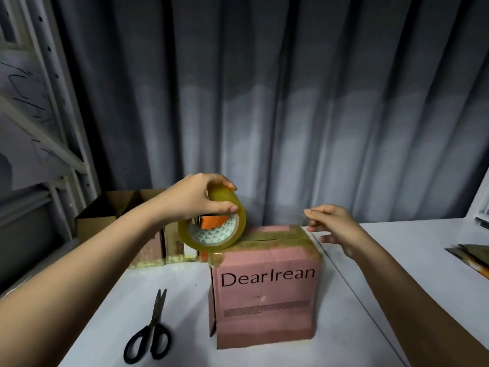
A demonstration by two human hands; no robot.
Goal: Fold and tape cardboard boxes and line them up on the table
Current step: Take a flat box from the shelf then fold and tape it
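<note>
One pair of scissors (149, 333) waits near the table (357, 327) edge, pink box (266, 292) mid-table, so I'd keep the tape roll (211, 229) gripped in the left hand (197, 198) low and taut while the loose, empty right hand (334, 225) smooths the strip.

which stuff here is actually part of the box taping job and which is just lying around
In the job:
- pink box, top seam already taped
- tape roll, gripped by the left hand at the box's top left edge
- right hand, open beside the box's far right corner
- scissors on the table, untouched
- row of boxes at the back left
- flat cardboard at the right edge

Lying about:
- curtain
- shelving
</note>
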